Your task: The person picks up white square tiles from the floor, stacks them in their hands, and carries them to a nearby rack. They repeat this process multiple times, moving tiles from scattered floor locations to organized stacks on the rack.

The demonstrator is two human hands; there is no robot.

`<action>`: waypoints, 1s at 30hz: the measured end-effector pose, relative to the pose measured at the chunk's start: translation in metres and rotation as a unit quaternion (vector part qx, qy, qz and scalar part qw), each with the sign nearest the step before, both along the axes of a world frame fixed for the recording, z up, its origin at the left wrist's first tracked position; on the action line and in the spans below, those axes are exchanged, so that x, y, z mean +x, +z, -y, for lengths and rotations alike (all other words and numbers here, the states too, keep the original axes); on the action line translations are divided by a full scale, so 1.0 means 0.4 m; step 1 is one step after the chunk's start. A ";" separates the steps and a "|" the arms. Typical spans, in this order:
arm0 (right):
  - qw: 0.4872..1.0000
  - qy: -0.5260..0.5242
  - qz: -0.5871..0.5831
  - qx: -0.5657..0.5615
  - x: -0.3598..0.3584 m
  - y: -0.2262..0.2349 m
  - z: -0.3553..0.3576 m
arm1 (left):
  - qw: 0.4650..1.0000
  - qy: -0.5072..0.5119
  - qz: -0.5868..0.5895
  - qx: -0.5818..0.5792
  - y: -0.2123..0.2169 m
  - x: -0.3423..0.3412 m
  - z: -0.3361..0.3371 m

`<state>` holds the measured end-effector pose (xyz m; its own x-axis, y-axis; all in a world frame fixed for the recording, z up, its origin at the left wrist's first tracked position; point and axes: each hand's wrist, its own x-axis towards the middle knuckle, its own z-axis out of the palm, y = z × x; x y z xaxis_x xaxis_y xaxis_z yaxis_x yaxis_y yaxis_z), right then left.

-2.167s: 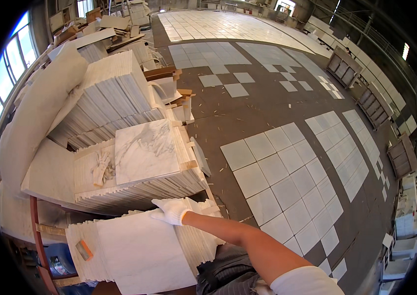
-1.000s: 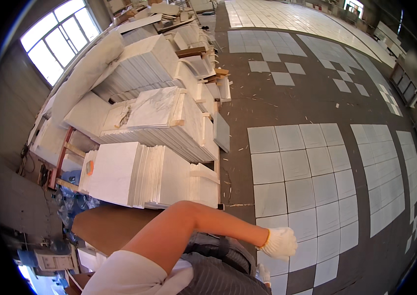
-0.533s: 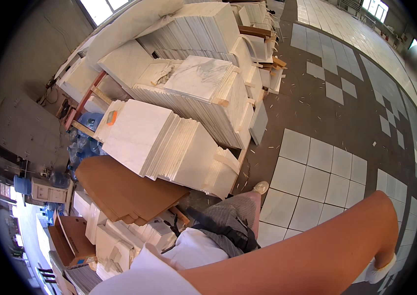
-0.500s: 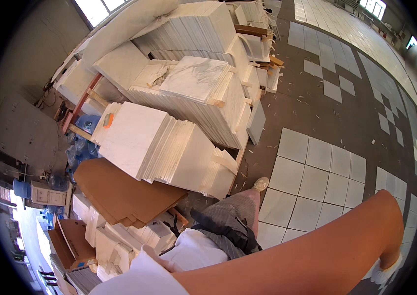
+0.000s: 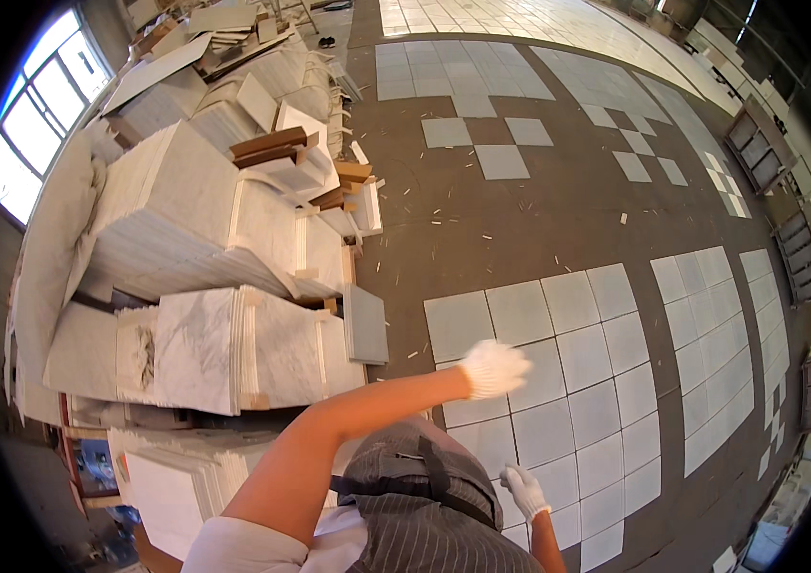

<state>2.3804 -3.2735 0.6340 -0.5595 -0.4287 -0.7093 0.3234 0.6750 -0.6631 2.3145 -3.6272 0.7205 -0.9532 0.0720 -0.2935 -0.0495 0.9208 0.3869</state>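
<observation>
My left hand (image 5: 496,370), in a white knit glove, hangs over the far left part of a grid of pale tiles (image 5: 589,351) on the floor. Its fingers are loosely apart, a little blurred, with nothing visible in them. Lower down, beside my striped apron (image 5: 425,516), my right hand (image 5: 526,492) is also gloved in white. Its fingers look loosely bent and apart, and no object shows in them. Both hands are above the near left side of the tile grid; whether either touches a tile I cannot tell.
Stacks of white marble slabs (image 5: 191,215) fill the left side, and a grey-white slab (image 5: 365,325) leans at their edge. More tile groups (image 5: 706,349) lie on the brown floor (image 5: 405,224), with small scraps scattered about. Wooden pallets (image 5: 802,256) stand along the right.
The view has swung right, from the slab stacks towards the floor tiles. My left arm, stretched far right before, is now bent over the tile grid. My right hand has come into view.
</observation>
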 end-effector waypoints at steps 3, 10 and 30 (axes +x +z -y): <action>0.981 -0.158 0.080 0.078 -0.051 0.060 -0.021 | 0.990 0.080 0.109 -0.039 -0.208 0.286 0.251; 0.933 0.223 -0.013 0.283 -0.242 -0.114 0.019 | 0.857 0.278 0.405 0.155 -0.283 0.669 0.413; 0.920 0.297 -0.252 0.050 -1.629 0.184 1.639 | 0.656 0.648 -0.026 0.387 -0.461 -0.194 1.142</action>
